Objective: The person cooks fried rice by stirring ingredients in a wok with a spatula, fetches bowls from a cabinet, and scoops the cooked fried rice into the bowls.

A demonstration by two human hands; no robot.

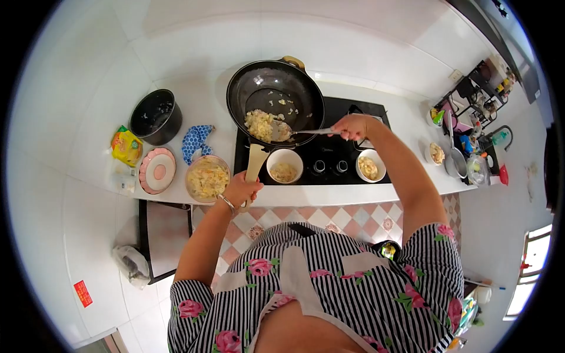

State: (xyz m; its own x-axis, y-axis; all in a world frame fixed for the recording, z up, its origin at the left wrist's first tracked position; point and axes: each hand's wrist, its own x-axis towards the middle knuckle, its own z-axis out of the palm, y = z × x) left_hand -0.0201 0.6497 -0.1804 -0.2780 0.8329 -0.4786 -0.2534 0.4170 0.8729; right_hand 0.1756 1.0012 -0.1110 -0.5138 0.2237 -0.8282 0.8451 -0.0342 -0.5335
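My left hand is closed around the pale handle of a black wok, which is tilted toward me over the stove. In my right hand is the handle of a metal spoon; its head lies in the wok, by a heap of fried rice. A few grains stick to the wok's inner wall. Just below the wok's near rim stands a white bowl with some rice in it. A second white bowl, also holding food, sits on the stove's right. Left of my left hand is a fuller bowl of rice.
The black stove has two knobs. On the left are a black pot, a blue patterned cloth, a pink-rimmed plate and a yellow packet. Another food bowl and a saucepan are at the right.
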